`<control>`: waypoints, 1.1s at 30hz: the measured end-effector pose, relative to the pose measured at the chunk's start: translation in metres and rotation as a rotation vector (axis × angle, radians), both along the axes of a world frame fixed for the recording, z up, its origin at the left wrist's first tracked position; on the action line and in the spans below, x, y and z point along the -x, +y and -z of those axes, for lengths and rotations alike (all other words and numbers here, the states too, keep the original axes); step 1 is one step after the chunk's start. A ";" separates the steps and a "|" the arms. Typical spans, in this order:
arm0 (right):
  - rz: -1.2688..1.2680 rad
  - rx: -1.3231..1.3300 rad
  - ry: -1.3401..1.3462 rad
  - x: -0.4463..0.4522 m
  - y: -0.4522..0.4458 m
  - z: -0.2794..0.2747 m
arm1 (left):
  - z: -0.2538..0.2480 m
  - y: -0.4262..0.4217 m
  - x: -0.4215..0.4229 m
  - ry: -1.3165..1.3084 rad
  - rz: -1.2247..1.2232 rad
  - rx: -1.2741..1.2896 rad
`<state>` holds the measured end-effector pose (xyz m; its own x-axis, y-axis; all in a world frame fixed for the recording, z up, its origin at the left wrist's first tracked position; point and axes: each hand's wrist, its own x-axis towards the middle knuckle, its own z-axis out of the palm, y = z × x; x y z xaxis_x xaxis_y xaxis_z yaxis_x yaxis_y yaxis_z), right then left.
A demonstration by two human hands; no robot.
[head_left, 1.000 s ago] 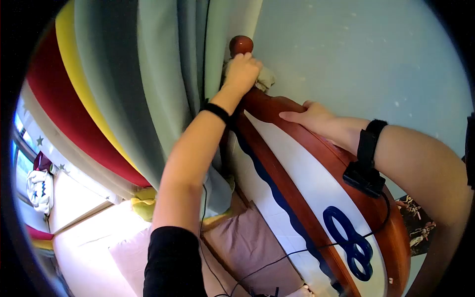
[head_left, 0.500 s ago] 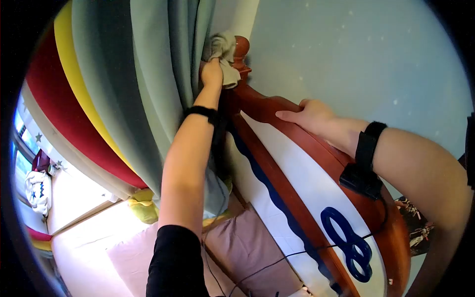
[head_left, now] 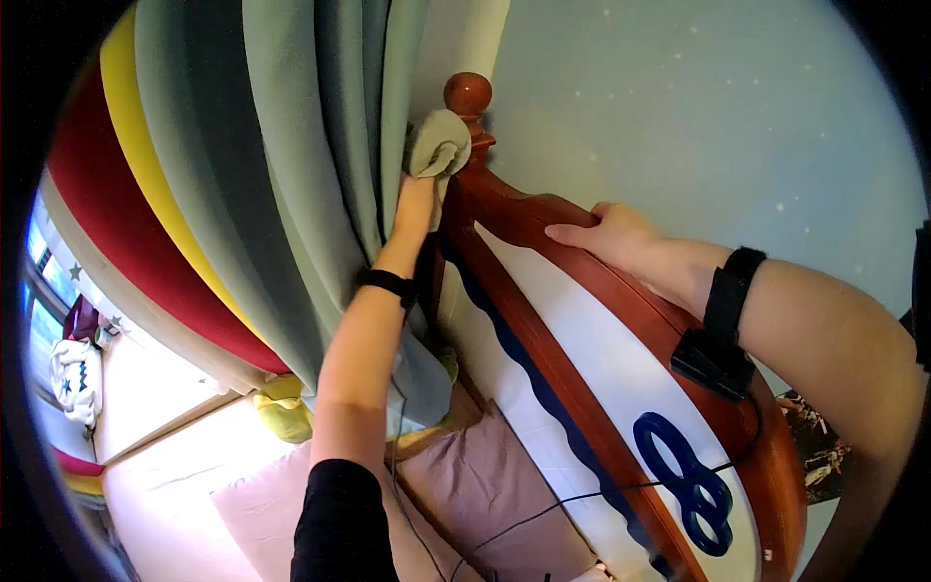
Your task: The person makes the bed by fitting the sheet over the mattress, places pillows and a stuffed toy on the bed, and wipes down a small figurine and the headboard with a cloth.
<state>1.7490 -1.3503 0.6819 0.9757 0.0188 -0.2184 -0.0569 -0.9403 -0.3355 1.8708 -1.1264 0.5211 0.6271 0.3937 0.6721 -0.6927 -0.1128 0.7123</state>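
Observation:
My left hand [head_left: 418, 202] holds a greyish-beige cloth [head_left: 441, 145] against the side of the reddish-brown bedpost, just below its round knob [head_left: 467, 94]. The cloth hides most of the fingers. On the right, my right hand [head_left: 613, 236] grips the top edge of the wooden headboard [head_left: 524, 206], thumb on the front face and fingers over the far side. White panels and a dark blue looped ornament [head_left: 684, 482] are on the headboard. Both wrists wear black bands.
Long striped curtains [head_left: 291, 175] hang close beside my left arm. Below lie a mauve pillow [head_left: 495, 495] and a yellow-green soft item [head_left: 282, 409]. A thin black cable [head_left: 538, 514] crosses the headboard. The pale blue wall [head_left: 679, 116] stands behind.
My left hand has moved with the cloth from the front of the post below the knob to its left side, then lower. My right hand has stayed on the headboard edge.

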 end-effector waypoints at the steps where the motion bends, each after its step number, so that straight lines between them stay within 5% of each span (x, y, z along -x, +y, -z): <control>1: -0.001 0.000 -0.002 -0.001 -0.001 0.000 | -0.014 -0.006 0.006 0.287 0.143 0.204; 4: 0.009 -0.001 0.016 0.003 0.002 -0.001 | 0.017 -0.007 -0.033 0.128 -0.037 -0.110; 7: -0.007 -0.029 0.036 0.005 0.003 -0.009 | -0.011 -0.019 0.045 0.335 0.046 -0.138; 8: -0.010 0.006 0.017 0.005 0.001 -0.009 | -0.007 -0.020 0.048 0.209 -0.207 -0.394; 16: 0.005 -0.021 0.035 0.012 0.003 -0.013 | -0.045 -0.030 0.023 -0.264 -0.404 -0.848; 20: 0.021 0.035 0.040 0.015 0.006 -0.015 | -0.077 -0.050 -0.012 -0.163 -0.681 -1.104; 22: 0.023 0.012 0.052 0.015 0.005 -0.016 | -0.078 -0.057 -0.021 0.057 -0.682 -1.472; 25: 0.032 -0.002 0.029 0.013 0.004 -0.014 | -0.060 -0.055 -0.037 -0.003 -0.733 -1.230; 26: -0.005 -0.039 0.034 0.015 0.004 -0.017 | -0.068 -0.043 -0.021 -0.038 -0.657 -1.313; 29: -0.030 -0.074 0.042 0.005 -0.003 -0.006 | -0.045 -0.007 0.004 -0.325 -0.389 -0.890; 31: -0.024 -0.060 0.029 0.003 -0.003 -0.004 | -0.032 0.001 0.019 -0.123 -0.069 -0.418; 33: -0.041 -0.047 0.030 0.007 0.000 -0.006 | -0.010 0.013 0.009 0.078 -0.041 -0.369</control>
